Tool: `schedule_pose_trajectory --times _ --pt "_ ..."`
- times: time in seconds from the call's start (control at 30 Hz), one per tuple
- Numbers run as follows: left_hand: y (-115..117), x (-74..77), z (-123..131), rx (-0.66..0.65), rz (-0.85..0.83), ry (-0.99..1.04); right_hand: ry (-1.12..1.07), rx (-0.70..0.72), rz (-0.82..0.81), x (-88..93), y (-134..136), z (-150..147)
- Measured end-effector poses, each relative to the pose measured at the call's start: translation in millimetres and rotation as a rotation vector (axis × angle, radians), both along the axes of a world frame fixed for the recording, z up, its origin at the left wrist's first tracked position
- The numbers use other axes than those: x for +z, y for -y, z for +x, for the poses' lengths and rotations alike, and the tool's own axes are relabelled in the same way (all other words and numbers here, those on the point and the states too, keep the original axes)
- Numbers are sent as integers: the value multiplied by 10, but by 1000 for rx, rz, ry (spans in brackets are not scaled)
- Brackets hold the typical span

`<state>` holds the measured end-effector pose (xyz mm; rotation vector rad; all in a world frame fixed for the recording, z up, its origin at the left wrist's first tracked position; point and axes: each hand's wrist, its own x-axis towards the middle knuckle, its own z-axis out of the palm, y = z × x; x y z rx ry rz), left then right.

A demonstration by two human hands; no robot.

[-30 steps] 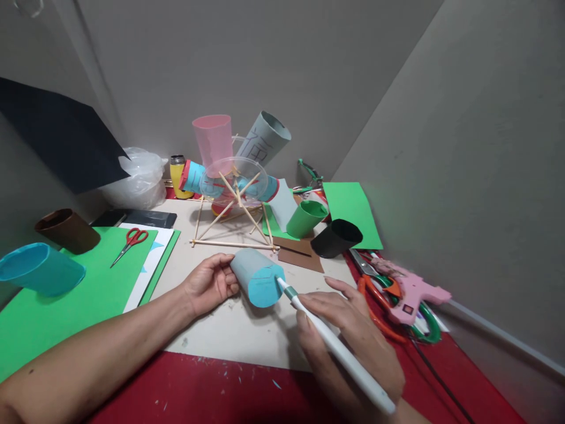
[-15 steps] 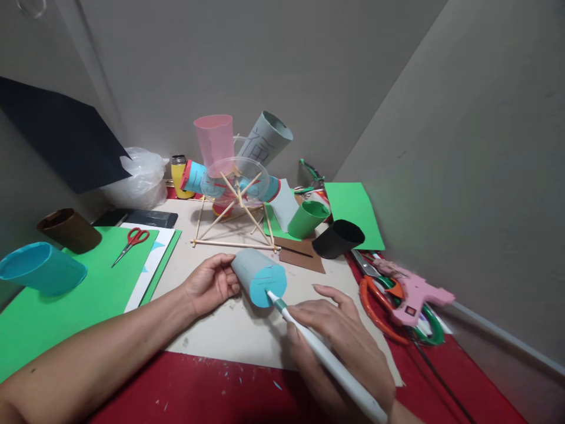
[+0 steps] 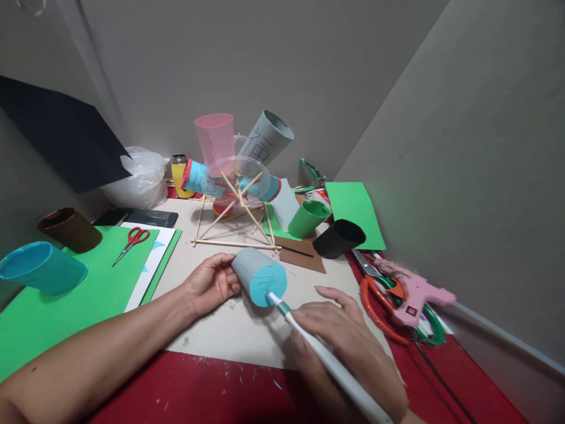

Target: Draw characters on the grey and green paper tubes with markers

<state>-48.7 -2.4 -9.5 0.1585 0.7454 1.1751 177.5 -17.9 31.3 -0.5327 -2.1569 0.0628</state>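
Observation:
My left hand [image 3: 214, 284] is closed on the back end of a grey paper cup [image 3: 248, 268] lying on its side. The cup's round blue base [image 3: 268, 282] faces me and bears a few dark pen strokes. In my right hand [image 3: 348, 344] is a white marker pen [image 3: 329, 360] with a green band. Its tip touches the lower part of the blue base. Behind the cup stands a stick-frame wheel model [image 3: 238, 203] with clear discs, carrying a pink cup [image 3: 215, 138], a grey cup [image 3: 267, 136] with a written character, and blue ones with red rims.
Green [image 3: 309, 219] and black [image 3: 339, 238] paper cups lie right of the model. Big scissors [image 3: 375, 306] and a pink glue gun [image 3: 417, 297] sit at the right edge. Left are red-handled scissors [image 3: 132, 242] on green sheets [image 3: 88, 306], plus blue [image 3: 48, 268] and brown [image 3: 70, 229] cups.
The marker and my right hand have shifted slightly to the right and down, the tip staying at the blue base. My left hand and the cup look unmoved.

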Motion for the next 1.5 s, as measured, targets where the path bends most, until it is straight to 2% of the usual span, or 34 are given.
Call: schedule_pose_trajectory --times 0.13,1.0,1.2,1.33,1.5 --pt "-2 -5 0 7 3 3 -67 -20 10 18 -27 16" --pt "-15 -38 -51 41 -12 54 -36 -40 38 54 -23 55" --pt "-17 -52 -62 40 4 46 -157 -75 56 67 -8 133" --pt "-26 -53 -66 42 15 37 -181 -32 56 -24 -21 157" --pt "-27 -49 -47 37 22 20 -333 -73 -127 -240 -16 59"
